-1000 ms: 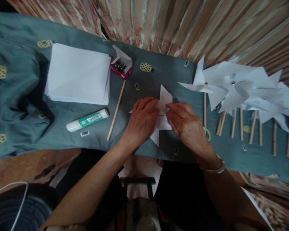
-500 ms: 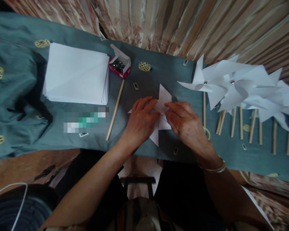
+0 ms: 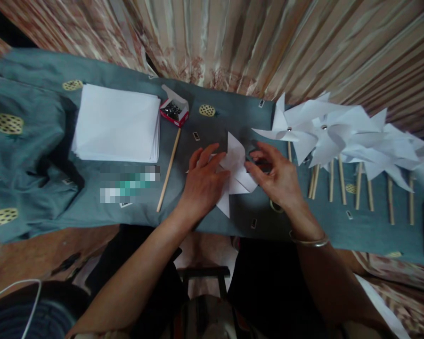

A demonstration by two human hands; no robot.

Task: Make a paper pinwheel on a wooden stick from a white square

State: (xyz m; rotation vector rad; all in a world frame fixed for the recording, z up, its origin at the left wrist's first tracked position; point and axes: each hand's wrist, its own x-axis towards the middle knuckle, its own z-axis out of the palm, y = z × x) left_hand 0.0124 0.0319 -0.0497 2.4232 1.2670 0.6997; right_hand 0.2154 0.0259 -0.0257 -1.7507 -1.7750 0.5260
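Note:
A white paper pinwheel lies on the cloth in front of me, its flaps partly curled up. My left hand rests over its left side and holds it there, thumb and fingers at the middle; part of the paper is hidden under them. My right hand hovers at the pinwheel's right edge with fingers apart and nothing between them. The thumb is close to the paper; I cannot tell whether it touches. A bare wooden stick lies to the left of my left hand.
A stack of white paper lies at the left, beside an open red box of small metal pins. Finished pinwheels on sticks overlap at the right. A ring-shaped roll sits partly under my right wrist. Green cloth covers the table.
My right hand has opened and drawn slightly up and away from the paper. The right-hand flap stands more curled. My left hand stays on the pinwheel. The view has tilted slightly.

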